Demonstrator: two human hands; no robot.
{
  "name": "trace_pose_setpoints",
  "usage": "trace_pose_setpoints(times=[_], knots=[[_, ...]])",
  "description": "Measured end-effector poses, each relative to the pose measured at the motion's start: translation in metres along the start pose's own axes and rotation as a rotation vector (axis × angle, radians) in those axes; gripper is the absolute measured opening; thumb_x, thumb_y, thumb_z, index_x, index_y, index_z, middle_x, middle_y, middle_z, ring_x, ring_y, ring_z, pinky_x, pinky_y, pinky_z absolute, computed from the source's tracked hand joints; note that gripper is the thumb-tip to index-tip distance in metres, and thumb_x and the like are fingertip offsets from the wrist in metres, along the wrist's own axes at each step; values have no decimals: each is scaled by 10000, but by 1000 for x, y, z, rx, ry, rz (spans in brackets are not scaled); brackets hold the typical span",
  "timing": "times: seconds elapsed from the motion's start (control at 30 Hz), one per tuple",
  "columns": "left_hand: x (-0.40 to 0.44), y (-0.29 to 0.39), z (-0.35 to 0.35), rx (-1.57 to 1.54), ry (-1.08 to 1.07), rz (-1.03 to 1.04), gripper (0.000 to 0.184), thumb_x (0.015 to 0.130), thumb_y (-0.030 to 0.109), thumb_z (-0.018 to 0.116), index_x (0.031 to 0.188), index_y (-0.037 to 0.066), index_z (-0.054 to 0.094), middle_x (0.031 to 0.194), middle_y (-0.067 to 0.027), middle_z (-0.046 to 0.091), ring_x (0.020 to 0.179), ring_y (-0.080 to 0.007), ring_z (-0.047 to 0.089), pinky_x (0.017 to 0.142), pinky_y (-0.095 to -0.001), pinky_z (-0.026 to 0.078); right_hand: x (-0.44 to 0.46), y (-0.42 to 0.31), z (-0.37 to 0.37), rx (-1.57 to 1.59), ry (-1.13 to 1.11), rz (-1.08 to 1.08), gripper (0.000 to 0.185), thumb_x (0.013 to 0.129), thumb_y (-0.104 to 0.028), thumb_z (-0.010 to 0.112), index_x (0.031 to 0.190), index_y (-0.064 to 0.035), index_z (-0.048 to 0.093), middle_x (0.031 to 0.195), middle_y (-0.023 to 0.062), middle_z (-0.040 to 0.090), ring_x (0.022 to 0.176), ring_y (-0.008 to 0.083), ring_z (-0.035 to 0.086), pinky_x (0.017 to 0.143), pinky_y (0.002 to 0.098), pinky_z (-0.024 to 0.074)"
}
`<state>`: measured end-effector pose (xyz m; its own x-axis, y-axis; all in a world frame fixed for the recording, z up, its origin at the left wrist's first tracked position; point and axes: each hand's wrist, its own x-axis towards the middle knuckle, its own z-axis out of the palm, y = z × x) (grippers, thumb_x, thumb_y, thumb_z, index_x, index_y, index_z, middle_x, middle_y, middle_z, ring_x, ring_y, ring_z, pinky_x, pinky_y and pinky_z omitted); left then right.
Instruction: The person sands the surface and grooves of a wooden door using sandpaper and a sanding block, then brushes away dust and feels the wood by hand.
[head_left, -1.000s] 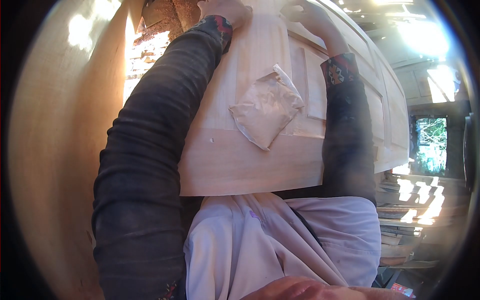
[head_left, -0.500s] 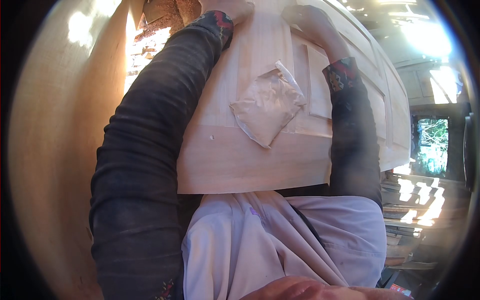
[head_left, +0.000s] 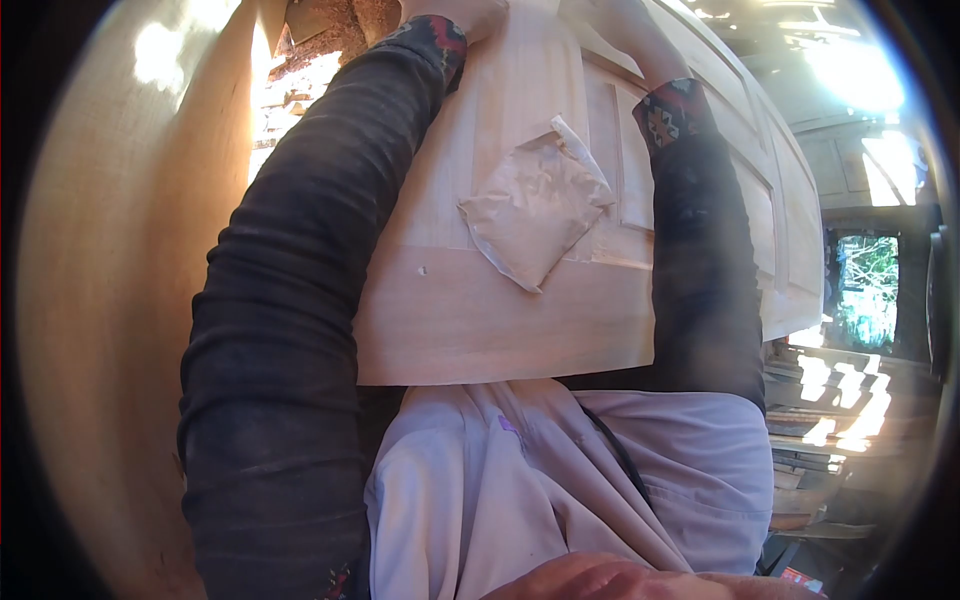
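A pale wooden panelled door (head_left: pixel 500 330) lies flat in front of me, its near edge against my light-coloured clothing. On it rests a creased plastic packet (head_left: pixel 535 210) that looks filled with something pale. My left hand (head_left: pixel 470 14) is at the top edge of the view, over the left side of the door, its fingers cut off by the frame. Further right, my right hand (head_left: pixel 615 22) reaches over the door's far part, and its fingers also fall outside the view. Whether either hand holds anything is hidden.
A tall smooth wooden board (head_left: pixel 110 300) stands along my left. Stacked wood pieces (head_left: pixel 825 410) lie at the lower right, below a bright window opening (head_left: pixel 867 290). Sunlit debris (head_left: pixel 300 90) shows on the ground beyond my left arm.
My right hand has moved further away along the door, toward the top edge, and its sleeve has shifted up and slightly left. My left arm and the packet stay nearly in place.
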<state>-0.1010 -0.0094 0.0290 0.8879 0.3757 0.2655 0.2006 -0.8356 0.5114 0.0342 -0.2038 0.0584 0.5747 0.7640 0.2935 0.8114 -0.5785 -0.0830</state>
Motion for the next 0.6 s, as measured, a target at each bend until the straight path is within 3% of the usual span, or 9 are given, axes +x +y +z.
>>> trace_pose_setpoints(times=[0.03,0.13,0.23,0.33,0.43,0.53,0.6], knots=[[0,0,-2,-23,-32,-4,652,877,452,542,1334,-11,504,1410,-240,417,1353,-372,365,1100,-512,328,-5,-8,-6,26,-13,72,232,848,-270,600,872,-89,744,934,123,722,864,324,666,780,406,506],[8,-9,24,68,146,55,655,874,460,540,1331,-8,510,1412,-233,418,1338,-364,383,1085,-502,345,-13,-6,-14,-118,-124,-27,237,846,-269,597,899,-96,750,948,124,721,873,320,667,790,406,508],[14,-9,17,95,-16,32,671,871,481,541,1332,-6,509,1403,-234,421,1307,-369,416,1067,-488,364,-22,-20,-29,20,-147,27,243,840,-271,603,916,-99,757,953,124,723,884,313,667,802,408,509],[13,-9,16,27,-19,15,671,868,476,543,1334,-5,508,1392,-233,428,1284,-369,437,1054,-481,375,0,10,-27,39,-247,-99,253,834,-274,607,927,-97,762,960,125,725,894,305,669,807,407,511],[10,-4,13,50,1,0,663,864,457,542,1338,-5,504,1391,-234,428,1286,-377,433,1063,-481,369,13,17,-7,13,-73,-37,253,826,-278,615,917,-93,764,937,121,728,873,294,674,794,399,517],[9,-7,15,9,38,-2,653,870,441,534,1339,-13,498,1389,-235,428,1292,-383,424,1068,-486,365,17,20,-4,-47,-100,-163,254,825,-286,623,921,-97,764,936,120,728,858,291,674,780,395,519],[7,-7,14,37,13,30,661,876,449,530,1341,-19,493,1392,-235,427,1303,-384,410,1072,-493,359,5,8,-15,-73,-199,-28,257,828,-288,627,919,-91,764,906,124,726,834,278,673,765,390,519]])
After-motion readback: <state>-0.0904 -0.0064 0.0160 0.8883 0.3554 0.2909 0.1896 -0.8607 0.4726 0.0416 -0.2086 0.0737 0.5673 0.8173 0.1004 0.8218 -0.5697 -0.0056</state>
